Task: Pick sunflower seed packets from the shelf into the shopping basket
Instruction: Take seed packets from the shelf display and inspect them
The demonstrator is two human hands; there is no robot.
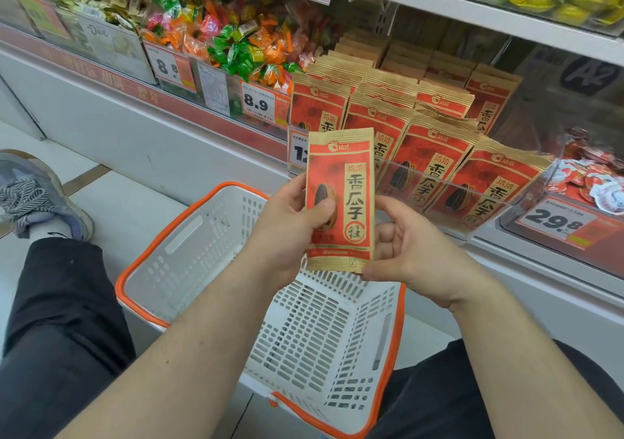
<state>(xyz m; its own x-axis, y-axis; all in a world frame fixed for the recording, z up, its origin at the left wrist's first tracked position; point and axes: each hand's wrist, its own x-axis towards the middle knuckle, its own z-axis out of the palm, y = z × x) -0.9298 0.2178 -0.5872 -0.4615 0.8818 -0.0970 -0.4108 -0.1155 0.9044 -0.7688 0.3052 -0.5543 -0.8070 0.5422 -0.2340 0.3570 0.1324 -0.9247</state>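
A red and tan sunflower seed packet (351, 181) stands upright above the white shopping basket with an orange rim (189, 219). My left hand (287, 232) grips the packet's left side, thumb across its front. My right hand (412, 252) touches the packet's lower right edge and corner with curled fingers. Several rows of the same packets (435, 148) stand on the shelf just behind, held by a clear plastic front. The basket sits on the floor between my knees and nothing shows inside it.
Bins of wrapped candies (236, 43) fill the shelf to the left, with price tags (260, 104) on the front rail. A bin of red and white sweets (594, 178) lies at the right. My shoe (37, 195) rests on the floor at left.
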